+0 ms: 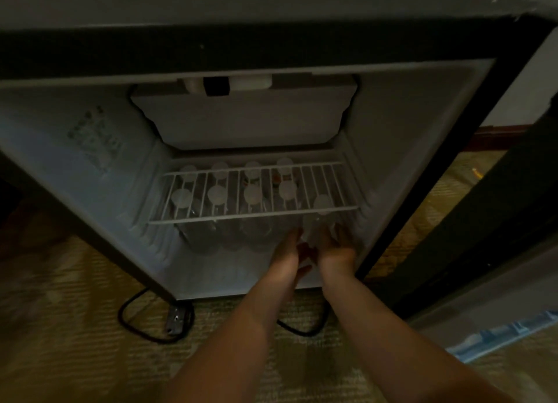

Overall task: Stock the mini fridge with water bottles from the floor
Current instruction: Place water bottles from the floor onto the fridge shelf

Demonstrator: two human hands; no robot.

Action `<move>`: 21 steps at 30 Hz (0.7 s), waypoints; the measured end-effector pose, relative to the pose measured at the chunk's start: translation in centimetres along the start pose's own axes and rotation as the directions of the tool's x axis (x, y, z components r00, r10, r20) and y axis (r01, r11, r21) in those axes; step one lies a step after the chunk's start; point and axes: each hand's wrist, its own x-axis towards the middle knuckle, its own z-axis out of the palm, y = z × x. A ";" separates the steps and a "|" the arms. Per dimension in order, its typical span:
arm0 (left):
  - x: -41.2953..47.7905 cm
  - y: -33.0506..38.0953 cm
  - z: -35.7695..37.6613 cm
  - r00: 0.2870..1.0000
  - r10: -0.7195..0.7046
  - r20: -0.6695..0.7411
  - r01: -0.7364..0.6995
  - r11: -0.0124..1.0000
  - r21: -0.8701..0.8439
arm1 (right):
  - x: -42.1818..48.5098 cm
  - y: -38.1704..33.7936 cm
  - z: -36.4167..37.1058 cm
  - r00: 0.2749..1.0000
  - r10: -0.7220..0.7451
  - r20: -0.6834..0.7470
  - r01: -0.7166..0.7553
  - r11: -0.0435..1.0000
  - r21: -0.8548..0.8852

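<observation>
Both forearms reach from the bottom edge over the carpet (60, 327) into the open mini fridge (422, 136). The left hand (287, 257) and right hand (336, 248) cup a clear water bottle (320, 221) between them at the right of the fridge floor, fingers curled round its sides; dim light blurs its outline. Beyond, under the wire shelf (253, 191), two rows of bottles (217, 195) stand, mostly only their caps showing. A black cable (133, 321) loops beneath the fridge.
</observation>
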 end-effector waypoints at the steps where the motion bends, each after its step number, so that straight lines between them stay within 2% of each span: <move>1: 0.0 0.2 0.2 1.000 0.001 0.011 -0.001 1.000 0.006 | 0.2 -0.1 0.0 0.999 0.029 0.026 -0.030 0.998 0.055; 3: 0.2 0.6 0.4 1.000 0.011 0.029 -0.012 0.999 0.031 | 0.8 -0.4 0.4 0.996 0.067 0.066 -0.071 0.995 0.070; 8: 1.6 1.5 0.5 0.994 0.070 0.085 -0.084 0.983 0.166 | 4.9 -1.1 2.8 0.996 0.083 -0.017 -0.084 0.996 -0.025; 14: 2.6 1.7 0.3 0.993 0.087 0.082 -0.103 0.970 0.219 | 6.3 -2.4 2.9 0.996 0.013 0.086 -0.005 0.996 -0.084; 16: 2.6 1.8 0.3 0.995 0.071 0.068 -0.085 0.971 0.224 | 6.2 -2.8 2.8 0.993 0.035 0.113 -0.023 0.995 -0.101; 19: 2.5 2.0 0.2 0.996 0.064 0.063 -0.078 0.964 0.253 | 6.2 -2.9 2.9 0.988 0.042 0.146 -0.007 0.973 -0.231; 21: 2.3 1.9 -0.2 0.996 0.071 0.052 -0.083 0.953 0.292 | 6.1 -3.0 2.9 0.991 0.008 0.136 0.027 0.967 -0.255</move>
